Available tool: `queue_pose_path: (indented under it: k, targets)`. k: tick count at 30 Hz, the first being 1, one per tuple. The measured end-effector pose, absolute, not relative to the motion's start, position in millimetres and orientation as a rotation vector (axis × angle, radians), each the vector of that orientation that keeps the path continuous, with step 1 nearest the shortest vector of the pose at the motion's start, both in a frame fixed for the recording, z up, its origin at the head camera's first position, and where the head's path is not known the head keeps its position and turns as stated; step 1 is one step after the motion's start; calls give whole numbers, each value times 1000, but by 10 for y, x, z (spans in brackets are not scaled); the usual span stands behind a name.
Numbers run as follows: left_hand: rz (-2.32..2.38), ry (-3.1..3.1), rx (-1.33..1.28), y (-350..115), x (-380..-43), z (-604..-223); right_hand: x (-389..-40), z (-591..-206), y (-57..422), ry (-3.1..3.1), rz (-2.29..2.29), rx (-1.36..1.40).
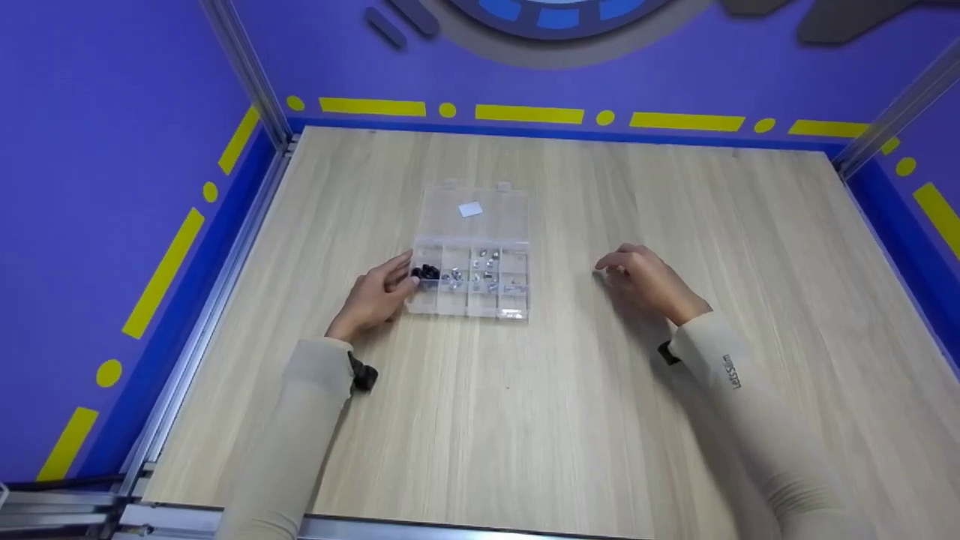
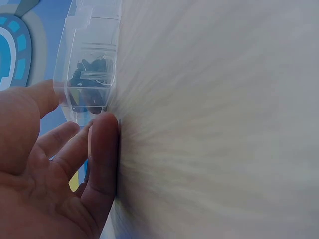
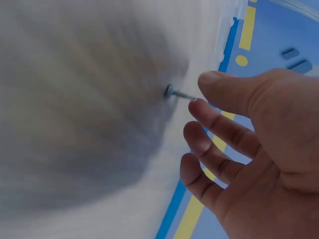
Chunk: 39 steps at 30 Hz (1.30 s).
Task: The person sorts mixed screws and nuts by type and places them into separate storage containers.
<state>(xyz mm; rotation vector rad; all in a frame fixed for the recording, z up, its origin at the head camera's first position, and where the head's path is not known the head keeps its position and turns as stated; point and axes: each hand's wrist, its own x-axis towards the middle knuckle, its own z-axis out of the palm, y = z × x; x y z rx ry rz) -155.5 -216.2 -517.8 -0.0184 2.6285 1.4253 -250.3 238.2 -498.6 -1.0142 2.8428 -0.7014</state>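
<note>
A clear plastic compartment box (image 1: 484,306) lies on the table with its lid (image 1: 495,221) folded back. Black pieces (image 1: 427,273) fill one left compartment; small shiny metal parts (image 1: 454,279) lie in several others. At the box's left side, my left hand (image 1: 373,298) rests its thumb (image 2: 47,95) on the rim, its other fingers fairly straight beside the wall. My right hand (image 1: 646,281) is right of the box, fingers bent, close over the table. Its thumb and index fingertips meet at the tip of a small screw (image 3: 180,93), which stands head down on the tabletop.
The wooden table (image 1: 570,420) reaches to blue walls (image 1: 540,86) with yellow marks at the back and both sides. Metal frame rails (image 1: 202,330) run along the left and front edges. A white label (image 1: 470,209) sits on the lid.
</note>
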Motion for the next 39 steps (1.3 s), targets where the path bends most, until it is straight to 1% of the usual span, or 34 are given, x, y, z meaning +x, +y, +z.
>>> queue_pose_path:
  k: [6, 28, 39]
  targets:
    - [1410, 2637, 21, -2188, -1570, -5182, -2486, -5029, 2427, 2838, -662, -930]
    - [1377, 2646, -8, -2175, -1566, -5172, -2445, -5016, 2421, 2880, -634, -771]
    - [1462, 2608, 15, -2172, -1567, -5178, -2445, -5001, 2397, 2902, -610, -709]
